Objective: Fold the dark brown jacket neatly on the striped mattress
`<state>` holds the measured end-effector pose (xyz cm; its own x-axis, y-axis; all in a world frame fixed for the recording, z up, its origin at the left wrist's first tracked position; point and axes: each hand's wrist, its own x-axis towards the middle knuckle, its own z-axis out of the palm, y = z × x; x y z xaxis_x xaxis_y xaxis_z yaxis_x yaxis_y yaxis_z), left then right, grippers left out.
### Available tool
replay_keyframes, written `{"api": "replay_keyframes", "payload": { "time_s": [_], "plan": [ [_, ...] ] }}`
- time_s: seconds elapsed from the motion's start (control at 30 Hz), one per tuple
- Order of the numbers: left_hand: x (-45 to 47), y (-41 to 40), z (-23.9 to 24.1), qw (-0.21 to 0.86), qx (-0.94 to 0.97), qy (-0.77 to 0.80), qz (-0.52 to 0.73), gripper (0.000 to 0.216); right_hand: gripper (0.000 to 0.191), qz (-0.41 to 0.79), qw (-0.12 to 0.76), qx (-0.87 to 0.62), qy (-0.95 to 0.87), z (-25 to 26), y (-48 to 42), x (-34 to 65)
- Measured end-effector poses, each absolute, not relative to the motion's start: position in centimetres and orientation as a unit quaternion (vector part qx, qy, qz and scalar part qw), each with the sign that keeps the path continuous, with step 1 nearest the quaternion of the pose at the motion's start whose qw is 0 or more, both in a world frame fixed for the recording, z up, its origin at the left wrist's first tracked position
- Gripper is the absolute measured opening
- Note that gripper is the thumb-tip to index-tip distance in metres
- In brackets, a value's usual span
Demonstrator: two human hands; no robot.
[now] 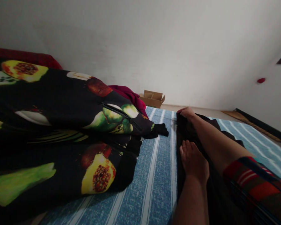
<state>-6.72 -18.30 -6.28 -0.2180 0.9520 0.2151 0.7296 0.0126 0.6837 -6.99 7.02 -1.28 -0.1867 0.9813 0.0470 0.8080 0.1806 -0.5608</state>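
A dark garment (215, 187), black or deep brown, lies along the right part of a blue-and-white striped bedsheet (152, 175). My right hand (187, 113), below a red plaid sleeve, pinches the far left corner of this garment. Nearer to me, my left hand (194, 161) has its fingers curled down on the garment's left edge, closed on the cloth. My forearms hide part of the garment, and its kind cannot be made out.
To the left lies a black zip jacket (61, 103) printed with fruit, its dark cuffs pointing right. Behind it are a magenta cloth (126, 93) and a red cloth (25, 56). An open cardboard box (152, 99) stands by the white wall (154, 47).
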Motion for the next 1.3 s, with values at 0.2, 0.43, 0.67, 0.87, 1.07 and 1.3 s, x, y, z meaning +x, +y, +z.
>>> {"api": "replay_keyframes", "payload": {
  "time_s": [0.2, 0.43, 0.67, 0.87, 1.07, 1.3],
  "plan": [
    [-6.6, -17.8, -6.7, 0.148, 0.59, 0.698, 0.377, 0.047, 0.03, 0.285, 0.258, -0.596, -0.705, -2.6, 6.8, -5.7],
    [-6.6, -17.3, -7.4, 0.125, 0.596, 0.714, 0.346, 0.046, 0.021, 0.285, 0.317, -0.597, -0.679, -4.0, 7.4, -3.8],
    [-7.3, -17.5, -6.2, 0.116, 0.59, 0.719, 0.348, 0.04, 0.044, 0.317, 0.41, -0.571, -0.637, -3.4, 6.8, -2.7],
    [-7.7, -17.6, -5.0, 0.138, 0.559, 0.731, 0.366, 0.037, 0.041, 0.383, 0.463, -0.555, -0.575, -3.6, 5.4, -3.3],
    [-10.8, -14.1, -1.7, 0.097, 0.535, 0.764, 0.348, 0.033, 0.038, 0.431, 0.499, -0.538, -0.525, -3.6, 5.0, -3.3],
    [-15.2, -5.9, -3.1, 0.194, 0.524, 0.777, 0.288, 0.019, 0.024, 0.432, 0.474, -0.543, -0.542, -3.3, 6.3, -3.1]
  ]
}}
